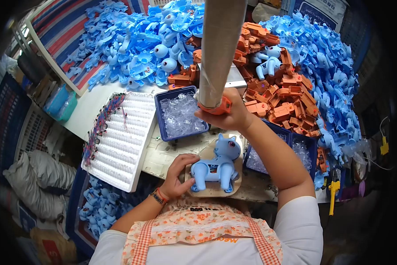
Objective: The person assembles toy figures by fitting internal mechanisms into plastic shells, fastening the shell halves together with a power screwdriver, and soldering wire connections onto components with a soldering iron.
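A blue toy animal (pixel 215 170) lies on its side on a small beige board (pixel 238 185) in front of my body, with an opening in its belly that shows brown inside. My left hand (pixel 177 176) touches the toy's left side, its thumb and fingers apart around the rear end. Above the toy, my right hand (pixel 231 110) is wrapped round an orange tool (pixel 217 107) at the lower end of a thick grey vertical tube (pixel 220 48). The tool's tip is hidden behind the hand and tube.
Blue bins (pixel 161 108) of clear small parts flank the board. A white ridged tray (pixel 123 137) with wired parts lies left. Blue shells (pixel 141 39) and orange-brown housings (pixel 291 101) are heaped behind. A yellow tool (pixel 334 190) hangs at right.
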Tool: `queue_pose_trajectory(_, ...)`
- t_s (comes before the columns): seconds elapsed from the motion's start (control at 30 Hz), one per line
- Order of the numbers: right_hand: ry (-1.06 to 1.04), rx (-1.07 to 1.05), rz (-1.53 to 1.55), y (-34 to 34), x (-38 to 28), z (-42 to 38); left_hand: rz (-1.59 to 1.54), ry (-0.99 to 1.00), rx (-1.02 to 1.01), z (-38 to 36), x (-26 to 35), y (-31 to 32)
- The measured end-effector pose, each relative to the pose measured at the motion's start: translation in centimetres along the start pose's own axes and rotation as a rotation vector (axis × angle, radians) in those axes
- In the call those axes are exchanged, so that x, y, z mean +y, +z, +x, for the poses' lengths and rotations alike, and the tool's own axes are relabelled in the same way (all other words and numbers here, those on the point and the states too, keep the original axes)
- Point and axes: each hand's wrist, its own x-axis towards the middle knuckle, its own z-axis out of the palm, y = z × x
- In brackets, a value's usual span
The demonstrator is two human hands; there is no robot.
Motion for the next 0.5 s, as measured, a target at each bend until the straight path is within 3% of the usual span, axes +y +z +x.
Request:
queue_pose_trajectory(0.2,0.154,-0.305,0.048,0.0,-0.2,1.3,-0.02,-0.013,-0.013,-0.2,-0.5,0.0)
queue_pose_trajectory(0.33,0.207,-0.273,0.065,-0.2,0.1,1.7,-0.016,-0.009,-0.033,-0.2,-0.4,-0.2)
queue_pose_trajectory(0.43,0.417,-0.171,0.203,-0.7,-0.2,1.8,-0.026,-0.006,-0.032,-0.3,-0.7,-0.1)
queue_pose_trajectory(0.5,0.398,-0.181,0.198,-0.8,-0.7,1.6,-0.022,-0.005,-0.013,-0.2,-0.5,0.0)
